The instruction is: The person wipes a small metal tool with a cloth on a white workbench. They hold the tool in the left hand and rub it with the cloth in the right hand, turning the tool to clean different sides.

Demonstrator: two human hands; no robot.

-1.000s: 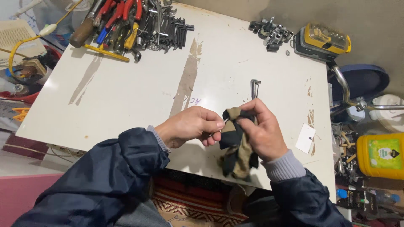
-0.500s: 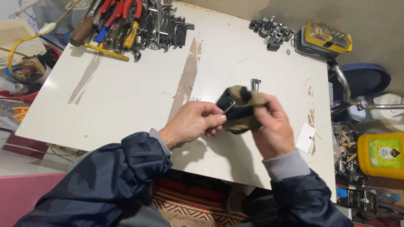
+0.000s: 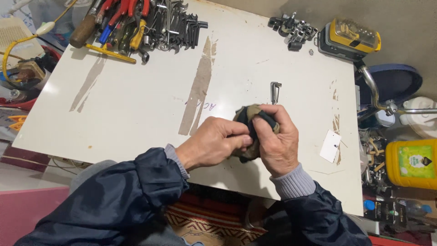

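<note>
My right hand [image 3: 277, 143] is wrapped round a balled-up dark and tan cloth [image 3: 248, 119], grip clamped tight on it, just above the near edge of the white counter [image 3: 136, 105]. Left hand [image 3: 211, 143] is pressed against the cloth's left side, fingers curled, thumb tip pinching into it w/ the right. A small bent metal key [image 3: 275, 91] lies on the counter just beyond the cloth. Pile of pliers & wrenches [image 3: 145, 23] sits well beyond it to the left; yellow case [image 3: 350, 38] well beyond it to the right.
</note>
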